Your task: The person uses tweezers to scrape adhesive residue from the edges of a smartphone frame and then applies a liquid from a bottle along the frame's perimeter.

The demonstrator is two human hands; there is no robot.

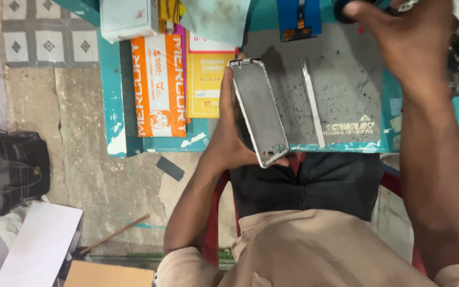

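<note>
- Left hand [229, 133] grips the phone frame [258, 111] by its long edge, fingers curled behind it and thumb by the lower corner, holding it tilted above the lap, just in front of the mat [341, 101].
- Frame looks like a thin, light, stiff shell. I'd guess it bends if squeezed mid-span, so edges and corners are the safer hold.
- Bare metal probably gets slippery, and the rims look sharp.
- Right hand [399, 37] is up past the mat's far edge, fingers bunched near a dark round thing [343, 9]; can't tell if it's actually grasping it.
- A loose strip [313, 101] lies on the mat, right of the frame.
</note>
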